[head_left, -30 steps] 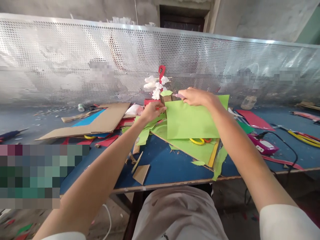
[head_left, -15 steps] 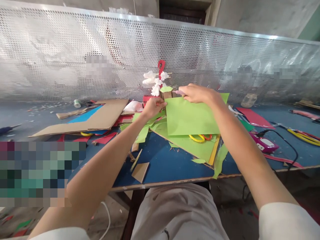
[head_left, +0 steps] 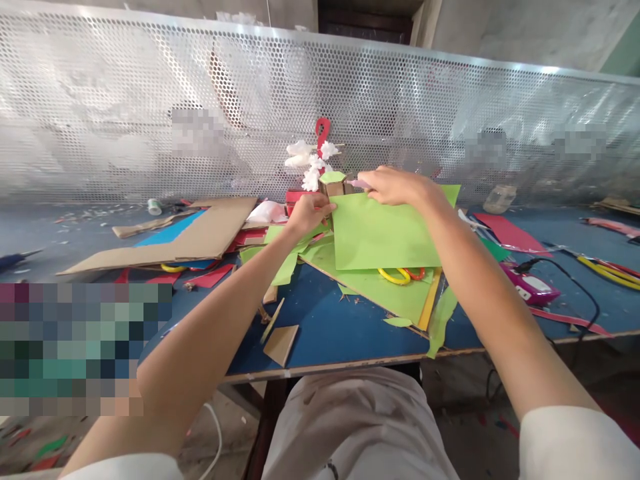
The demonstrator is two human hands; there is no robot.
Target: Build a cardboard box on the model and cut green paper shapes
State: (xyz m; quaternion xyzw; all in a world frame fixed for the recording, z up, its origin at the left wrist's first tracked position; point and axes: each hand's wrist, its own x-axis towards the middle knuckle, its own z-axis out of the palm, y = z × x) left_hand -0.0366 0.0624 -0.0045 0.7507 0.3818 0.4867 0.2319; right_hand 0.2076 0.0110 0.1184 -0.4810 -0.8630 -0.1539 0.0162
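My left hand is closed at the left edge of a light green paper sheet, fingertips pinched beside a small cardboard box with a six-sided green top. In my right hand is a slim pinkish tool, its tip pointing left at the box; my fingers hide most of it, so its kind is unclear. The sheet stands tilted below my right wrist. Behind the box rise a red curled piece and white flower-like shapes.
Cardboard pieces lie to the left, and green scraps near the middle. Yellow scissor handles show under the sheet. A purple power box with a black cord sits at right. A perforated metal screen closes the table's back.
Both hands stay almost where they were. The left fingertips and the green sheet have shifted very slightly to the right.
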